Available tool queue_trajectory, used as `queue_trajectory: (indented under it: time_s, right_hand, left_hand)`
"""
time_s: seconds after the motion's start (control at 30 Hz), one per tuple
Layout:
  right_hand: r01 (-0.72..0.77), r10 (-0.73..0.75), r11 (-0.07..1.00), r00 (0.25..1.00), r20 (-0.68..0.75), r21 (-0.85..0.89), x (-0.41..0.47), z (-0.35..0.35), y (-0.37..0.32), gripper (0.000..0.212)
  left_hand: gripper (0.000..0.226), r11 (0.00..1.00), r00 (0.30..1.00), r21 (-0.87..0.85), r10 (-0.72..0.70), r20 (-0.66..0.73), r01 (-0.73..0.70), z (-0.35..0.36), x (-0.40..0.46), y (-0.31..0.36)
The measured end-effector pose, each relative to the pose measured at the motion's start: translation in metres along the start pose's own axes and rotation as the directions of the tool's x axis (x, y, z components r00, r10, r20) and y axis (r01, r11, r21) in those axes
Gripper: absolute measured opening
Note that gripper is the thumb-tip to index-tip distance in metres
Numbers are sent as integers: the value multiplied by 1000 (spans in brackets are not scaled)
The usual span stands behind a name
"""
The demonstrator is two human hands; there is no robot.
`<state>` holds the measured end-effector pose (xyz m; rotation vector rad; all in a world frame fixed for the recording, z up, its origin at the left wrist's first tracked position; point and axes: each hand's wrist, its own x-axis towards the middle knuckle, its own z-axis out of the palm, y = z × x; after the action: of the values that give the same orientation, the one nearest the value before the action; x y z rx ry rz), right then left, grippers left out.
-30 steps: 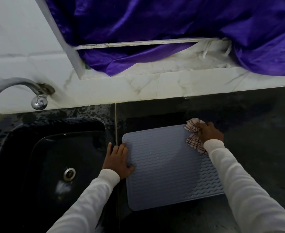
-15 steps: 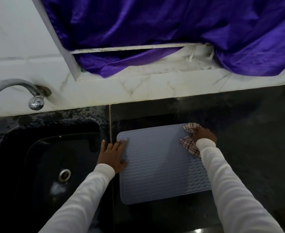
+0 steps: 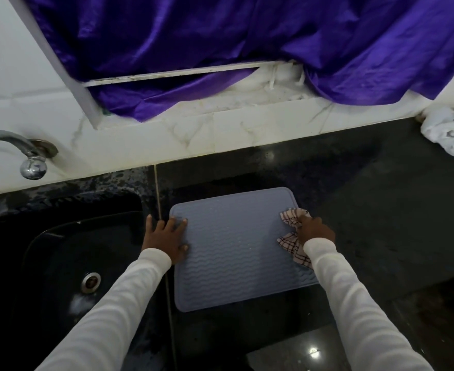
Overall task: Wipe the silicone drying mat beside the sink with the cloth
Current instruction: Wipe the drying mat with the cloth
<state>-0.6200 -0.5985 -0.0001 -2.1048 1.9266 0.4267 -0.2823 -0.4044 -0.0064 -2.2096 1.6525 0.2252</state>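
Note:
A grey silicone drying mat [image 3: 234, 247] with wavy ridges lies flat on the black counter, just right of the sink. My left hand [image 3: 165, 238] rests flat with fingers spread on the mat's left edge, holding nothing. My right hand [image 3: 314, 230] presses a white checked cloth [image 3: 291, 242] onto the mat's right edge, near its far right corner. Part of the cloth is hidden under my hand and sleeve.
A black sink [image 3: 68, 263] with a metal drain [image 3: 90, 281] sits to the left, a chrome tap [image 3: 30, 159] above it. White tiled wall and a purple curtain [image 3: 247, 49] lie behind. A crumpled white bag [image 3: 450, 132] sits at the far right of the dark counter [image 3: 381, 210].
My right hand with the cloth has stayed near the mat's far right corner, shifting slightly toward me. The camera has turned right, bringing the white bag into view. My left hand stays in place.

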Motion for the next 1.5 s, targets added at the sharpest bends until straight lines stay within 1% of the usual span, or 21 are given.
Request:
queue_trajectory:
  time_s: [0.1,0.23,0.33,0.53,0.6,0.67,0.77,0.87,0.97,1.03,1.13,1.23,1.37,1.4,1.5]
  right_hand:
    - [-1,2,1000,1000,-13,29,-8,9,7,40]
    - [24,-20,998,998,-61,57,-6,9,5,39]
    - [12,-4,995,997,-83,102,-1,6,5,38]
    - [89,-82,995,989,-124,51,16,1,1,37]
    - [55,-42,993,992,-119,108,26,4,1,38]
    - [18,-1,987,995,-104,161,32,6,3,42]
    - [41,-30,992,995,-94,121,27,7,6,38]
    - [52,-46,996,995,-86,75,20,5,8,37]
    - [43,-36,997,995,-93,69,23,9,9,38]
    - [46,-37,996,994,-106,82,30,9,6,37]
    - [63,-46,991,989,-142,116,42,6,-4,36]
    - [32,-6,970,994,-108,242,63,-1,-24,42]
    - [31,-7,961,996,-86,276,97,-18,-47,43]
    - [39,-16,963,996,-90,265,101,-23,-52,43]
    - [126,-107,978,987,-117,169,110,-29,-60,38]
  left_hand:
    - [76,1000,1000,6,0,13,0,-2,-2,0]
    - [75,999,1000,-29,-14,19,15,2,-7,0]
    - [75,998,1000,-52,-18,15,19,5,-7,0]
    - [73,997,1000,-74,-16,1,16,2,-10,7]
    - [72,995,999,-98,22,-36,-25,-6,-8,16]
    - [71,981,991,-151,108,-78,-119,-13,-3,30]
    - [74,931,957,-221,274,-95,-289,-26,9,63]
    - [84,903,926,-211,375,-41,-375,-36,28,99]
    - [98,900,911,-197,408,64,-390,-38,44,121]
    - [101,901,906,-214,408,112,-379,-35,50,124]
    - [101,891,906,-248,412,95,-379,-34,51,122]
    - [100,890,910,-250,409,72,-380,-32,51,122]
    - [100,882,912,-271,409,34,-385,-27,51,122]
    - [100,879,912,-283,408,34,-383,-26,51,121]
    - [100,877,915,-295,403,21,-379,-24,52,121]
